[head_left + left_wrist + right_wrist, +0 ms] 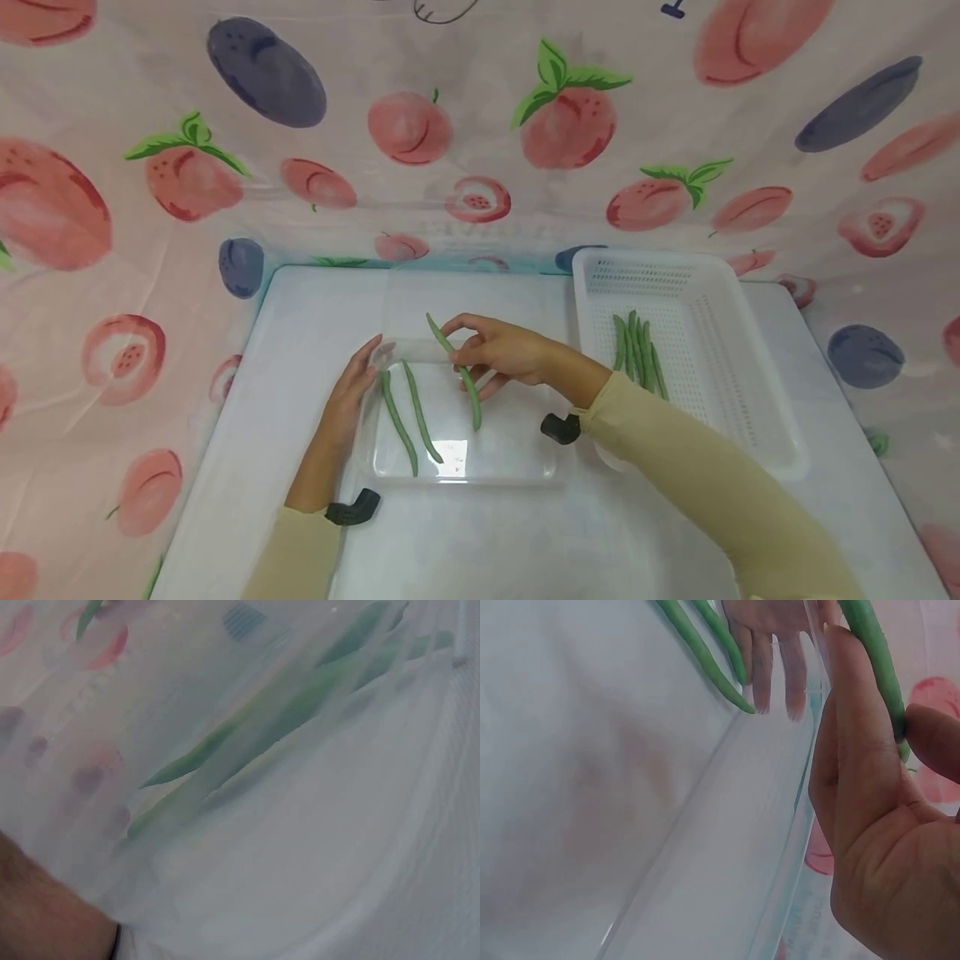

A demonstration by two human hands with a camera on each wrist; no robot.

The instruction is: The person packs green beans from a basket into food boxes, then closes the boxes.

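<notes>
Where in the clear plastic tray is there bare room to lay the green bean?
In the clear plastic tray, the right half, beyond the two green beans lying inside, is bare. The left side is crowded: those beans and the left hand on the wall. The right hand pinches the held green bean.

Both arms wear long, close-fitting sleeves of a pale yellowish-tan, smooth fabric that end at the wrists, leaving the left hand (347, 400) and the right hand (501, 354) bare, with no gloves or rings to be seen. A small black, angled piece sits at each cuff (352, 508), one on the left wrist and one on the right (561, 427); they look like parts of wrist-worn camera mounts, though the head view is too small to be sure
</notes>
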